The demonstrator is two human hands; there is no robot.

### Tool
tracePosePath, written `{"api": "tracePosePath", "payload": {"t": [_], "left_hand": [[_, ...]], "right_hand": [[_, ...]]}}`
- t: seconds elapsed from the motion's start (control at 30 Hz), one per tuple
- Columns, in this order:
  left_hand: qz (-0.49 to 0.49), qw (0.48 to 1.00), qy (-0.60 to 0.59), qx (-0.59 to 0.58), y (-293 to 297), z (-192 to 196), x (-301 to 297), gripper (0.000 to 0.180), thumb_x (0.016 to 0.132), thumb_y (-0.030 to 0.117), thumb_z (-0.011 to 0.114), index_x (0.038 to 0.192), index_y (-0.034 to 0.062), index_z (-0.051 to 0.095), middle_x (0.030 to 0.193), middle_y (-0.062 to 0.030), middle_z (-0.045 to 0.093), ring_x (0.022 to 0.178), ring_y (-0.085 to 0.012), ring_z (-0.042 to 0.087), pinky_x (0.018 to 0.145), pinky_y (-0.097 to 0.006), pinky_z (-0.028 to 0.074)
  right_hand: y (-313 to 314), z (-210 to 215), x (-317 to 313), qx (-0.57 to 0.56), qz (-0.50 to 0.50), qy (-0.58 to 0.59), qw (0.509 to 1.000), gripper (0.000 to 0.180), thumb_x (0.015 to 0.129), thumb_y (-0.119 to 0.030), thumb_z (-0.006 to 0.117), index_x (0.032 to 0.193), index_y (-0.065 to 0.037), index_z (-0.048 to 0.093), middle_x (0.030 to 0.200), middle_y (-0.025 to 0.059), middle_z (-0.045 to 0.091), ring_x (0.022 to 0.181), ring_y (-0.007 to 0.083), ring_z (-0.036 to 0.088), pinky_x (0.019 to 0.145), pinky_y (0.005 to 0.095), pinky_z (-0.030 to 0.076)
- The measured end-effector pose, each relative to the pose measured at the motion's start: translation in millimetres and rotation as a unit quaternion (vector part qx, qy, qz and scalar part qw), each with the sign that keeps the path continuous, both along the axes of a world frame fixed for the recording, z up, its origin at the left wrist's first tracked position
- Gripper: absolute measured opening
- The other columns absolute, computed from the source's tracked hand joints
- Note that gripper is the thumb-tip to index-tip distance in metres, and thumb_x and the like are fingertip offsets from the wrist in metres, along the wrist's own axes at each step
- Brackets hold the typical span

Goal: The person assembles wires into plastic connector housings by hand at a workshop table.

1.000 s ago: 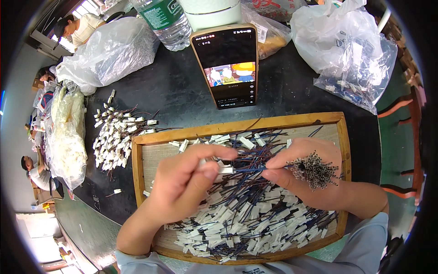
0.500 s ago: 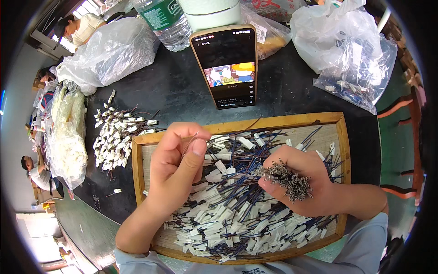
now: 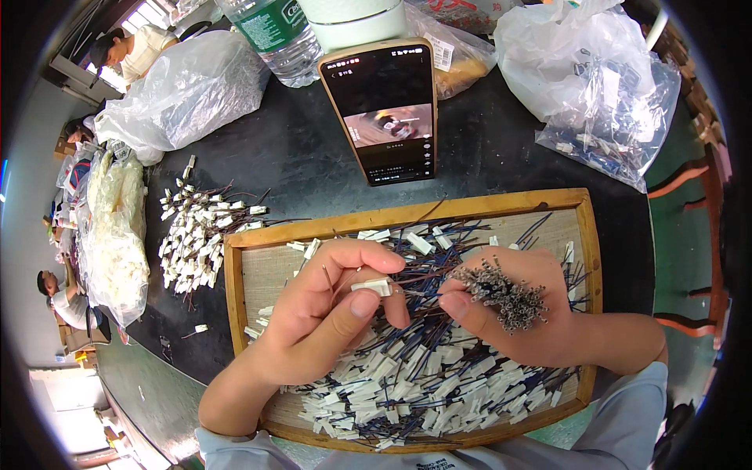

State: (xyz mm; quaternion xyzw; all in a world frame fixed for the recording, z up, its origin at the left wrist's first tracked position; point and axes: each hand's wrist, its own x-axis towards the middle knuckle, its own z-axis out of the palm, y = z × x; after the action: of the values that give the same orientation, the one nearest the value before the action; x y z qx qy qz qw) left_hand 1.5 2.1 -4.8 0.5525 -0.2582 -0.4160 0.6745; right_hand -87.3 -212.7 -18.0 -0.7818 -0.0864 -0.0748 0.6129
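Head view: the left hand (image 3: 313, 309) grips a white connector (image 3: 371, 287) over the tray (image 3: 501, 204); the right hand's (image 3: 536, 274) grip clasps a wire bundle (image 3: 501, 298), its lengths hidden in the fist. Both hands block part of the pile (image 3: 423, 384). Beyond stand a phone (image 3: 388, 117) and a bottle (image 3: 274, 39), top cut off. Half a second ago, the left hand showed no connector.

Over the head feed, I looked down on a black table (image 3: 489, 149). It carried a wood-framed tray (image 3: 470, 206), a pile of white connectors (image 3: 200, 235) left of it, a stray connector (image 3: 201, 329) nearby, a phone (image 3: 384, 82) before a white tub (image 3: 352, 25), a bottle (image 3: 270, 35), and plastic bags (image 3: 192, 90) around the sides.
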Motion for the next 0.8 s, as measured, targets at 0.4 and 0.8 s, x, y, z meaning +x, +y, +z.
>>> {"api": "tracePosePath", "payload": {"t": [0.4, 0.8], "left_hand": [[-0.028, 0.993, -0.11, -0.028, -2.0, -9.8, -14.1, 0.024, 0.089, -0.008, 0.049, 0.109, 0.0001, 0.038, 0.098, -0.0099, 0.055, 0.089, -0.0103, 0.057, 0.078, -0.023, 0.046], [0.068, 0.956, -0.278, 0.065, -3.7, -3.1, -7.4, 0.018, 0.097, 0.011, 0.04, 0.111, 0.0028, 0.048, 0.07, -0.0011, 0.055, 0.063, -0.006, 0.052, 0.056, -0.021, 0.041]], "right_hand": [[1.9, -8.6, 1.5, 0.002, 0.055, -0.062, 0.997, 0.015, 0.072, -0.002, 0.073, 0.085, -0.002, 0.065, 0.079, 0.0088, 0.068, 0.065, 0.0186, 0.066, 0.057, 0.0257, 0.05], [-3.3, -4.1, 1.3, -0.005, -0.041, -0.029, 0.999, 0.014, 0.078, -0.008, 0.072, 0.086, 0.0, 0.065, 0.069, 0.0082, 0.061, 0.056, 0.0131, 0.056, 0.051, 0.0258, 0.041]]}}
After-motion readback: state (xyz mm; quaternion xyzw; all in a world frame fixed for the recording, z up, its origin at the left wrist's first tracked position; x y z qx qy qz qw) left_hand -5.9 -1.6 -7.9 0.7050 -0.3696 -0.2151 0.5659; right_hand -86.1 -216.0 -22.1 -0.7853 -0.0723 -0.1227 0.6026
